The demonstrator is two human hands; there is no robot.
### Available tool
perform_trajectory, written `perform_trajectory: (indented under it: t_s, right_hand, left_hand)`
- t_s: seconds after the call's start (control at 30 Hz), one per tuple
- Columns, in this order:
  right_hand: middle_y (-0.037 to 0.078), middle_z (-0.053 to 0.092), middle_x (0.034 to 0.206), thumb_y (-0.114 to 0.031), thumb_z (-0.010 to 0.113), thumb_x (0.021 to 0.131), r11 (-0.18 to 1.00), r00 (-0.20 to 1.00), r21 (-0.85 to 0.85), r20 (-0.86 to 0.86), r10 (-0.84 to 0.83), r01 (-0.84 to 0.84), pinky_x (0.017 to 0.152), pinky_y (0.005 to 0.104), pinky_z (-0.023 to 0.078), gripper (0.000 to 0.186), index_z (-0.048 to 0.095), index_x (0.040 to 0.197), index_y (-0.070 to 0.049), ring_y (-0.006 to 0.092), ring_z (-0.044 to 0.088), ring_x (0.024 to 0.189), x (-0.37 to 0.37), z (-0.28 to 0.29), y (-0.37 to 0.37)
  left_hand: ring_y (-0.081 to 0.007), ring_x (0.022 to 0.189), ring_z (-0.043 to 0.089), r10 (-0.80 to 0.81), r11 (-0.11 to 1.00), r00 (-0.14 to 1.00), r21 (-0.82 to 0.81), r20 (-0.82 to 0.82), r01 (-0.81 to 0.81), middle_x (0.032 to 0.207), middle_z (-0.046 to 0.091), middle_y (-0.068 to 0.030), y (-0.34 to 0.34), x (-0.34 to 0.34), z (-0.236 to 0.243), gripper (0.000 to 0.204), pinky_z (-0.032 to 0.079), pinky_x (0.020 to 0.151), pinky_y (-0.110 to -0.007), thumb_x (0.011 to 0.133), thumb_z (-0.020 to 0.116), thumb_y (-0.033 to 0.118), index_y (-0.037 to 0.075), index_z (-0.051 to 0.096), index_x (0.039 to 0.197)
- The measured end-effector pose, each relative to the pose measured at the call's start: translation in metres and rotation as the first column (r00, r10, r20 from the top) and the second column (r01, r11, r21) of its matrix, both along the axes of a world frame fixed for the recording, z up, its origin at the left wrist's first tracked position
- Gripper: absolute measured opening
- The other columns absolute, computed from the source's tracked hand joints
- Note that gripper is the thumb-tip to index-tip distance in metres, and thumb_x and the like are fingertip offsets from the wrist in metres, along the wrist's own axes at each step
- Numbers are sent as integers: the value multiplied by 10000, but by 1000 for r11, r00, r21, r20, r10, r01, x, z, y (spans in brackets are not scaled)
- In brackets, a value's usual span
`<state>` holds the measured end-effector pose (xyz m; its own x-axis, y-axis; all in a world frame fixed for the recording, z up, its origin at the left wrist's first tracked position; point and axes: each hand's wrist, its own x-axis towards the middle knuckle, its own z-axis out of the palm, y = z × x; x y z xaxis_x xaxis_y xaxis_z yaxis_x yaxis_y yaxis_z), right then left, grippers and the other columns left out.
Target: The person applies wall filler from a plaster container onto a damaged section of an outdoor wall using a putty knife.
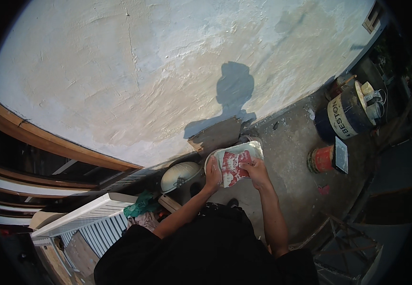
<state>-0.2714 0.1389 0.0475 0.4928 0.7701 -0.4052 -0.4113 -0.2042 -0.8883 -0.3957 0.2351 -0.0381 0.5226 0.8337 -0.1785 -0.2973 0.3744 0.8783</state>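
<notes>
Head view showed both of the person's arms reaching forward, bringing the hands together at a pale tub (257,148) in front of the body. Leaving a black sleeve (132,244), the left forearm (187,216) slanted up and to the right, and the left hand (212,173) lay along the tub's left side, fingers pointing away from the body; it gripped the tub there, with the underside hidden. Rising steeply from the lower right, the right forearm (274,221) leaned slightly left toward the wrist. The right hand (258,172) was closed on the right end of a red piece (234,167) smeared with white, thumb laid on top. This piece sat over the tub, between the hands; whether it touched the contents could not be told. Ahead, the person's shadow (235,88) fell on a wall (96,71). A red bucket (324,158) and a drum (341,118) stood well apart on the right.
</notes>
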Motion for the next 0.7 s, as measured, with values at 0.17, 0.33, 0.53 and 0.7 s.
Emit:
perform_trajectory:
  t_s: [0.17,0.33,0.53,0.7]
  right_hand:
    - [107,667,911,17,583,824,999,998,37,-60,2,0,682,266,536,206,605,1025,61,140,649,752,-6,-5,3]
    - [109,665,934,8,571,837,996,994,74,-99,-34,41,695,270,538,222,595,1051,60,143,649,765,-12,-3,6]
    - [111,662,955,14,563,839,995,992,57,-99,-81,87,718,271,535,238,588,1072,59,147,649,787,-26,-11,14]
    - [117,659,970,26,561,838,988,983,121,-169,-76,97,750,282,531,258,575,1093,63,153,646,821,-32,-11,17]
  left_hand:
    - [-101,877,513,-66,997,998,28,12,66,949,567,-53,11,-8,-13,437,422,815,-261,1032,268,330,-14,537,1019]
    - [-140,879,620,-93,992,995,86,-22,94,991,618,-94,28,-14,-23,527,520,800,-290,1012,229,434,-1,512,1098]
    - [-100,888,537,-143,989,989,-27,-18,143,970,590,-65,34,-22,-10,437,441,814,-262,1033,269,317,-23,543,1047]
    - [-98,880,542,-165,986,986,-39,-20,164,976,595,-64,49,-27,-17,453,447,816,-273,1029,279,344,-20,545,1059]
